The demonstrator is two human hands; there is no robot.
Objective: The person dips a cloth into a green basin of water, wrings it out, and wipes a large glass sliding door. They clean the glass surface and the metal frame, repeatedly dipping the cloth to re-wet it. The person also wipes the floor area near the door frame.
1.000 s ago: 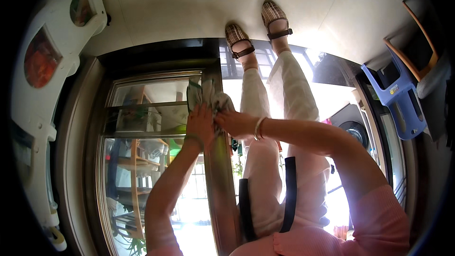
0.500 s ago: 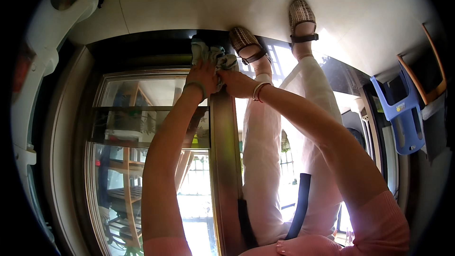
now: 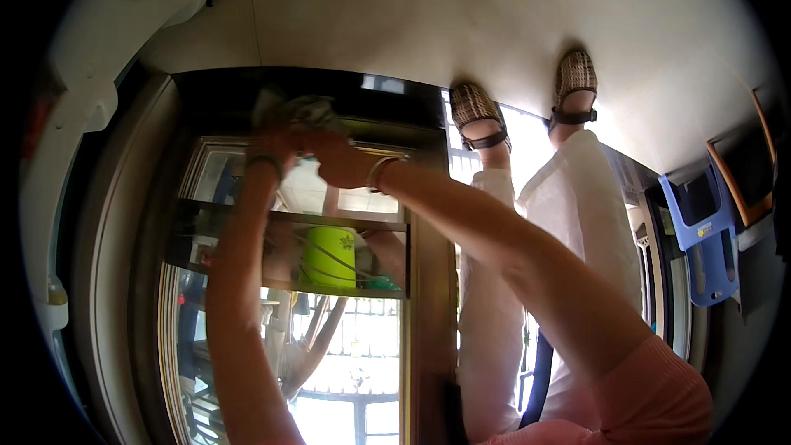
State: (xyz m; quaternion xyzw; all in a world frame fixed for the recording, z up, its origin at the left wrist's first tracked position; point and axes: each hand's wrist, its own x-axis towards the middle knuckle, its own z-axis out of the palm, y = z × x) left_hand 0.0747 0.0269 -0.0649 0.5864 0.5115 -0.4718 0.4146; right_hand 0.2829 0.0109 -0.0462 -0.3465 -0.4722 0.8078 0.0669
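A crumpled greyish cloth (image 3: 313, 112) is bunched on the dark band along the top of a framed glass panel (image 3: 416, 297). My left hand (image 3: 277, 145), a dark band round its wrist, is pressed against the cloth. Close beside it, my right hand (image 3: 339, 161) has its fingers closed at the cloth's near edge. Motion blurs both hands and the cloth, so single fingers are hard to make out. Both forearms reach over the panel.
A yellow-green container (image 3: 329, 257) shows at the panel's dark crossbar (image 3: 247, 222). My shoes (image 3: 478, 115) stand right of it on the pale floor (image 3: 371, 25). White moulded plastic (image 3: 91, 82) lies at far left; a blue plastic stool (image 3: 700, 227) is at right.
Both hands and the cloth have moved left along the dark band, away from the corner near my shoes. The view has shifted, and the yellow-green container now shows more fully.
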